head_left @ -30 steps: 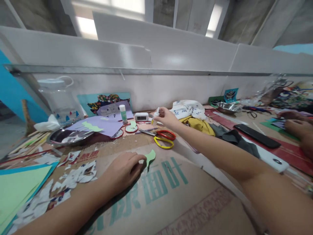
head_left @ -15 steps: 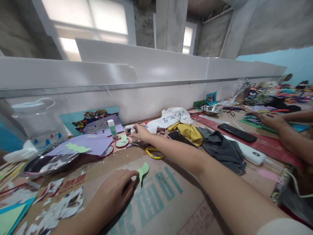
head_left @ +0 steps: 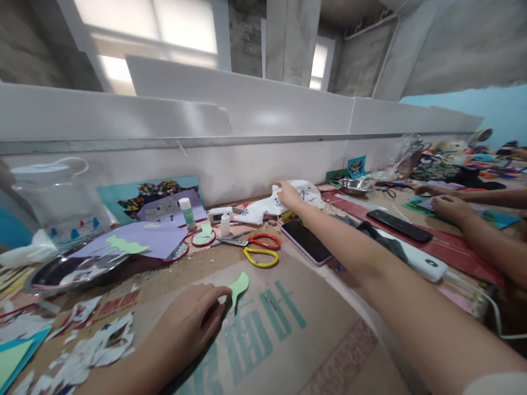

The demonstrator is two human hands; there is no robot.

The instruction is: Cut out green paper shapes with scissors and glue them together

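Light-green paper shape, already cut but apparently unattached, was pinched by left hand; right hand's fingers touched white flower-printed cloth, their grip unclear.

At centre, the white, blue-flowered cloth looks soft and matt; at centre right, the small round metal bowl is smooth and glossy.

The right hand left the bottle for white cloth.
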